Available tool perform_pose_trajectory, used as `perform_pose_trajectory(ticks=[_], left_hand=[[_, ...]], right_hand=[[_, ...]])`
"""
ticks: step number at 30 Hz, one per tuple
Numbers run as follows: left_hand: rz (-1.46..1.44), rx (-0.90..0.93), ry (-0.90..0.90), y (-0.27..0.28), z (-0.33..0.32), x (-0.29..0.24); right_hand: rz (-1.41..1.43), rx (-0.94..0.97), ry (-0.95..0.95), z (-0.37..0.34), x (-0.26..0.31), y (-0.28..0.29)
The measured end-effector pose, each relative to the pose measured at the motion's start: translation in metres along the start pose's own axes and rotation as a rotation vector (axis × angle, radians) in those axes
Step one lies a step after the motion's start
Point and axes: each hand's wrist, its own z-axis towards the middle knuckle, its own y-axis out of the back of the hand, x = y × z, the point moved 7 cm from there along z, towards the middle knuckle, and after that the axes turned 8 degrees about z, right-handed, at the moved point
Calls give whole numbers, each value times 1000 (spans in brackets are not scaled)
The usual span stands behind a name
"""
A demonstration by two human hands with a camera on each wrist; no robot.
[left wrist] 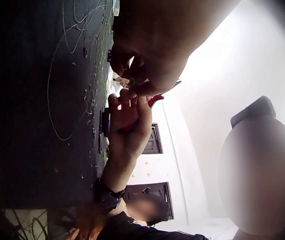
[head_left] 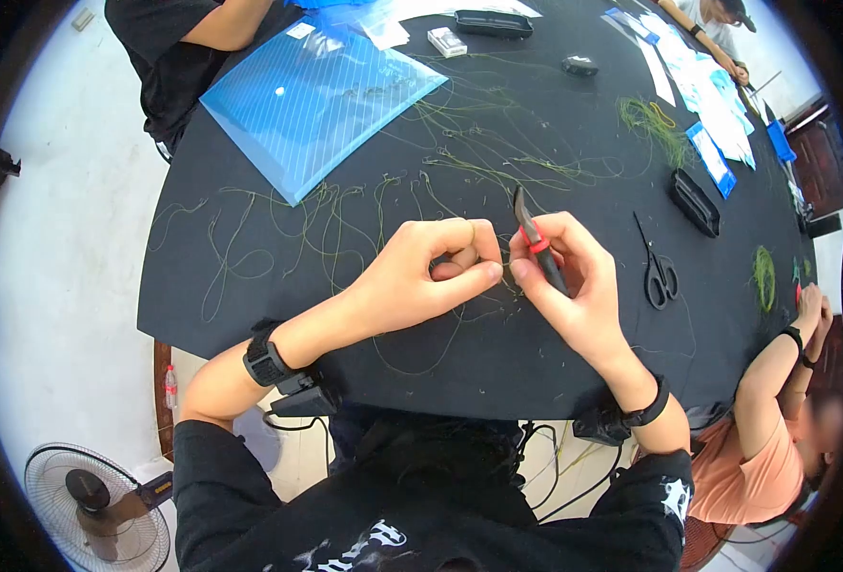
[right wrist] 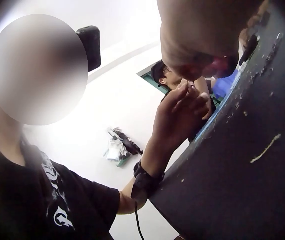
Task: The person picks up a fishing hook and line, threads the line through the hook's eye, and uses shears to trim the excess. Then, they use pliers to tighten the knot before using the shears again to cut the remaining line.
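Since that thin green line (head_left: 506,271) between the fingertips above the black table (head_left: 574,381) is probably featherlight, limp and slippery, I'd pinch it close up, like the left hand (head_left: 421,275) seems to, thumb meeting finger, while the right hand (head_left: 581,282) curls round the sturdier red-and-black pliers (head_left: 538,245).

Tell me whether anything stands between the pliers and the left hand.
In the head view, only the fingertips of the right hand lie between the pliers and the left hand; no other obstacle shows.
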Motion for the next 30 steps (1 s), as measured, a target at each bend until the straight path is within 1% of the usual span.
perform_pose_trajectory(ticks=[4,5,7,8,10,13,15,17,20,21,24,26,29,30], left_hand=[[-12,59,3,-8,0,4],[-24,65,8,-9,-1,4],[-184,90,65,-13,-1,10],[-263,102,93,-14,-1,13],[-425,74,123,-10,1,9],[-665,66,122,-4,2,11],[-777,62,96,1,3,12],[-824,37,53,5,3,11],[-854,27,28,8,3,10],[-858,28,27,8,3,9],[-748,3,51,6,4,6],[-741,3,63,5,3,6],[-732,1,76,4,3,7],[-730,2,79,4,3,7]], right_hand=[[-37,23,38,1,3,1],[-29,-1,53,1,3,2],[-13,-47,88,2,3,5],[-80,-72,111,2,4,10],[-99,-107,139,2,10,16],[-345,-19,267,2,27,15],[-378,-17,237,2,27,13],[-444,-6,202,3,29,11],[-499,-8,216,4,27,9],[-508,-13,230,4,26,9],[-527,-24,264,4,26,9],[-529,-32,269,4,28,7],[-530,-23,353,4,28,7],[-531,-21,347,4,27,6]])
